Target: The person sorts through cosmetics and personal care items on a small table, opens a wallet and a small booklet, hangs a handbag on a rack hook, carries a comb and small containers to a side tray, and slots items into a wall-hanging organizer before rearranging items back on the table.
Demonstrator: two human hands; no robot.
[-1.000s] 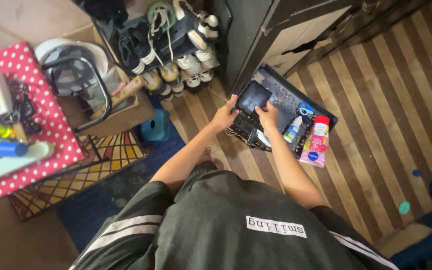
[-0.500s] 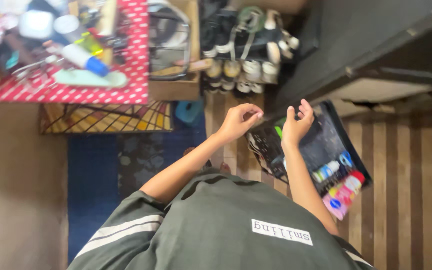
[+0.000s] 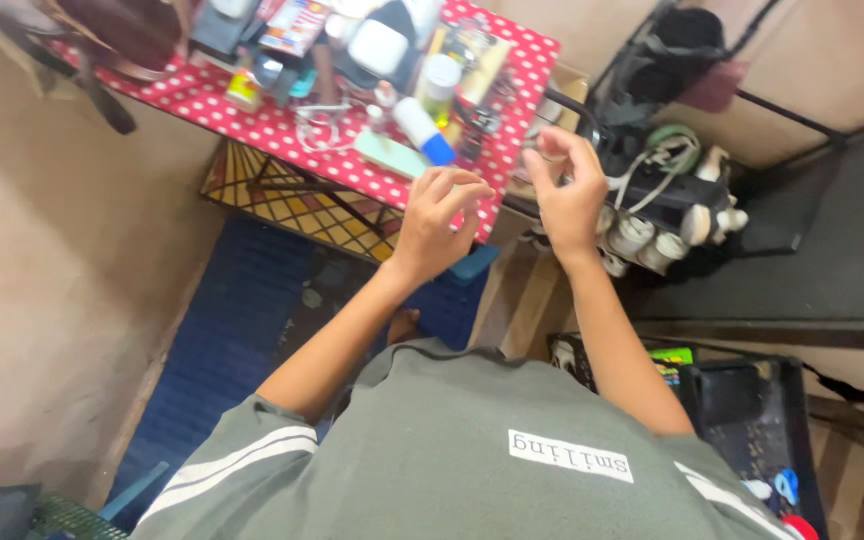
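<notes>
My left hand (image 3: 437, 222) is raised in front of me, fingers loosely curled, holding nothing. My right hand (image 3: 564, 190) is up beside it, fingers apart, also holding nothing. Both hover near the edge of a table with a red polka-dot cloth (image 3: 282, 130). On that table, closest to my hands, lie a white tube with a blue cap (image 3: 422, 130) and a pale green flat object (image 3: 389, 155). A black tray (image 3: 752, 420) with a dark flat object in it sits on the floor at lower right, away from both hands.
The table is crowded with bottles, boxes and cables. A black shoe rack (image 3: 667, 195) with white shoes stands right of my hands. A blue mat (image 3: 232, 330) and a patterned rug (image 3: 282, 195) lie below. A beige wall runs along the left.
My hands left the dark flat object in the black tray, rose with nothing in them, and the view swung from the floor tray towards the polka-dot table.
</notes>
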